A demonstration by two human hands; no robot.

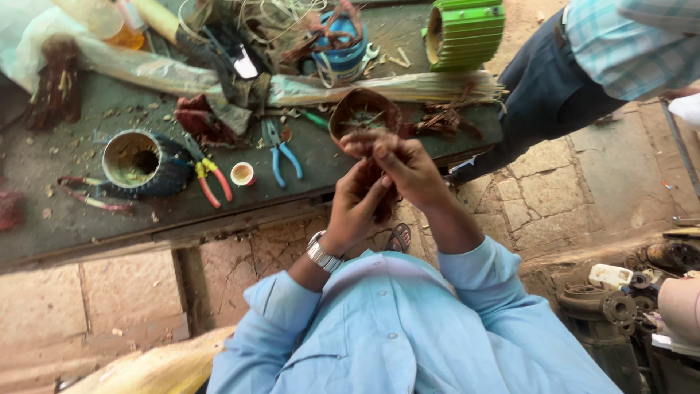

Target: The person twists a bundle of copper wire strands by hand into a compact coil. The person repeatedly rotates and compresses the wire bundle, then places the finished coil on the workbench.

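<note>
My left hand, with a metal watch on its wrist, and my right hand are raised together in front of my chest, both closed on a bundle of reddish-brown copper wire that hangs between them. The fingertips pinch the top of the bundle. Just beyond them on the workbench stands a round brown motor stator with wire ends inside.
The dark green workbench carries blue-handled pliers, red-and-yellow pliers, a small round tin, a black motor housing, a green finned motor casing and wire scraps. Another person stands at right. Motor parts lie on the stone floor.
</note>
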